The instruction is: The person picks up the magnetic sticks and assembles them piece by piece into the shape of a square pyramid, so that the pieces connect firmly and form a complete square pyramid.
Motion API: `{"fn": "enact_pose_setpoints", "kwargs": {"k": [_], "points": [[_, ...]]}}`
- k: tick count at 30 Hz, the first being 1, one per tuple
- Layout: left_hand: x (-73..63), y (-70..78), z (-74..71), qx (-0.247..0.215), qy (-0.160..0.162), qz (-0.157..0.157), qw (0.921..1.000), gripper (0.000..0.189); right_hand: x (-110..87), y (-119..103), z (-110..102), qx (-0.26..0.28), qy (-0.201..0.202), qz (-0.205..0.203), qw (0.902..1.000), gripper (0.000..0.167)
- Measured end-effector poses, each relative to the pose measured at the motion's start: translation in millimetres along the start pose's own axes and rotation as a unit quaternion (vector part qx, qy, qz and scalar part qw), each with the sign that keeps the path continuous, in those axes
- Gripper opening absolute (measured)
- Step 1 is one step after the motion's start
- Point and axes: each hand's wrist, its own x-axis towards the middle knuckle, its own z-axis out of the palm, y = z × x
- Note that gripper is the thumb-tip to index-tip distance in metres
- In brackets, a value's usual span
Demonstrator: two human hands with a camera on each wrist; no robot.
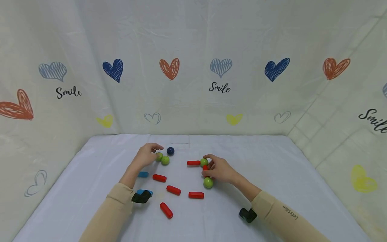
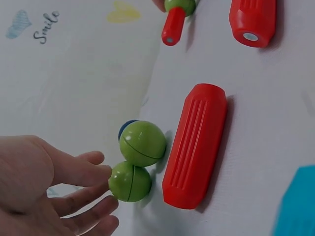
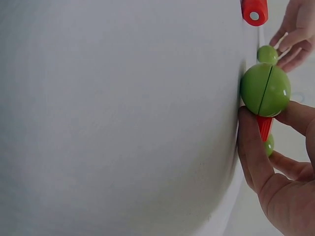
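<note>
My left hand (image 1: 146, 155) reaches over the far left of the cloth, fingers loosely spread. Its thumb tip is right at a green ball (image 2: 130, 182), which sits against a second green ball (image 2: 142, 143). Just behind them is a dark blue ball (image 1: 170, 151). My right hand (image 1: 222, 170) holds a short red magnetic rod (image 3: 264, 128) between thumb and fingers, which partly hide it. One end of that rod meets a near green ball (image 1: 208, 183), the other a far green ball (image 1: 204, 162). From the far ball another red rod (image 1: 193, 163) extends left.
Several loose rods lie in front: red rods (image 1: 159, 178) (image 1: 173, 190) (image 1: 196, 195) (image 1: 166, 210) and blue rods (image 1: 143, 174) (image 1: 140, 191) beside the left forearm. A white cloth (image 1: 229, 222) covers the table. Behind it hangs a curtain (image 1: 193, 101) printed with hearts.
</note>
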Motion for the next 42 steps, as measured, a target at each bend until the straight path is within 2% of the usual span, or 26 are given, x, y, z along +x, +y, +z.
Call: {"fn": "enact_pose_setpoints", "kwargs": {"k": [6,13,26,42], "points": [[0.5,-3.3,-1.4,-0.022,-0.02,-0.019,0.9994,0.035,-1.1,-1,-1,0.005,-0.003,-0.002,1.0,0.06],[1.7,-6.7,-1.5,-0.03,-0.034,-0.018,0.9988,0.037,-1.5,-2,-1,0.001,-0.005,-0.004,1.0,0.06],[5.3,-19.4,3.1,-0.033,-0.027,-0.014,0.999,0.035,1.6,0,2,-0.009,0.004,0.004,0.9999,0.059],[0.3,-12.8,0.0,-0.033,-0.01,0.005,0.9994,0.039,0.6,0,1,-0.002,-0.001,0.005,1.0,0.059]]}}
